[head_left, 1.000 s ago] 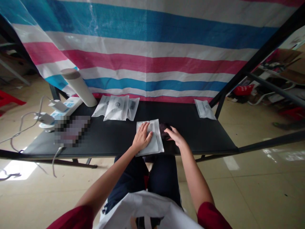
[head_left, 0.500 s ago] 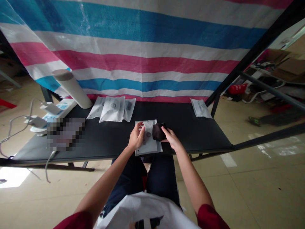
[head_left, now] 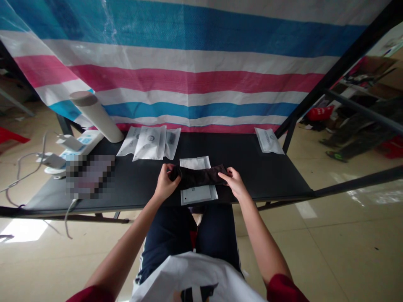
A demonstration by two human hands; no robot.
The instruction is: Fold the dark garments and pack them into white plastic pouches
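Between my two hands a dark, almost black strip of soft cloth (head_left: 201, 176) is stretched sideways; its exact kind cannot be made out. My left hand (head_left: 166, 182) is closed on the left end, where the fabric bunches or rolls. At the opposite end, my right hand (head_left: 233, 181) pinches it between thumb and fingers. Below the cloth, a frosted plastic bag (head_left: 197, 194) with dark print lies flat on the black table (head_left: 233, 149), its middle hidden by the cloth.
Several similar frosted bags (head_left: 150, 143) overlap at the back left, and another bag (head_left: 269, 140) lies at the back right. A white bottle (head_left: 97, 117), a power strip (head_left: 83, 144) with chargers and a blurred-out device (head_left: 91, 174) with a cable occupy the left. A striped sheet (head_left: 201, 79) hangs behind.
The dark cloth went from a compact bundle in my right hand to a strip stretched across the bag. My left hand moved left and took hold of one end. A person's legs appear at the far right.
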